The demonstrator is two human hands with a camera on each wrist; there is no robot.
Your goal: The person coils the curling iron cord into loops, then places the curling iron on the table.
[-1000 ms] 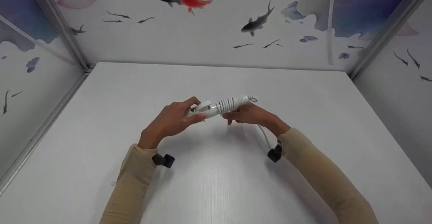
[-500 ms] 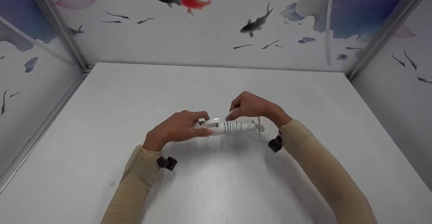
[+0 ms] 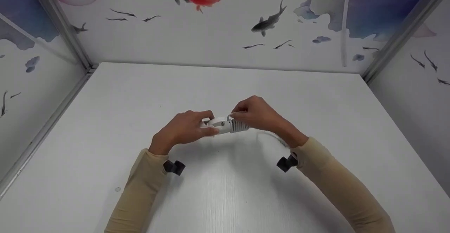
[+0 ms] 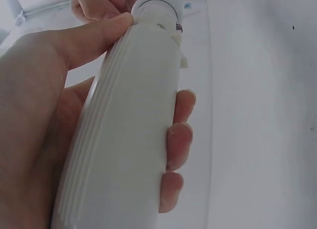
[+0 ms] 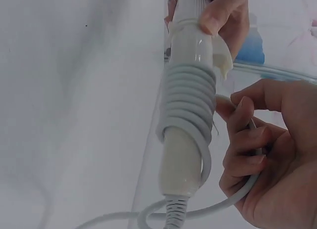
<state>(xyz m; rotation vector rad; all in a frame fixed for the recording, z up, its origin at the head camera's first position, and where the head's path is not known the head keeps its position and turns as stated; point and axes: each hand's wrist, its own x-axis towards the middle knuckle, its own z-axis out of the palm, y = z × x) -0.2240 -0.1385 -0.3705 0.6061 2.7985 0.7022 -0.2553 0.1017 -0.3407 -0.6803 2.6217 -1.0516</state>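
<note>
My left hand [image 3: 184, 127] grips a white corded appliance [image 4: 129, 120], long and rounded like a hair curling iron, with ribs along one side. Its thumb lies along the body while the other fingers wrap underneath. Several turns of pale grey power cord [image 5: 188, 98] are wound tightly around the narrower end. My right hand [image 3: 259, 114] holds the loose cord between thumb and fingers beside the coil, as the right wrist view shows. A ribbed cord sleeve [image 5: 175, 210] extends from the appliance's end. In the head view the right hand hides that end.
The white table [image 3: 225, 191] lies beneath both hands. A white back wall [image 3: 211, 39] with painted fish stands behind it, and side panels [image 3: 31, 96] close in left and right. Loose cord [image 3: 270, 134] trails toward the right wrist. A small pale spot [image 3: 117, 189] lies near the left sleeve.
The right hand has gone from under the coiled end to above and behind it, then closer over the coil, carrying the cord. The left hand dipped and rose slightly, keeping its grip.
</note>
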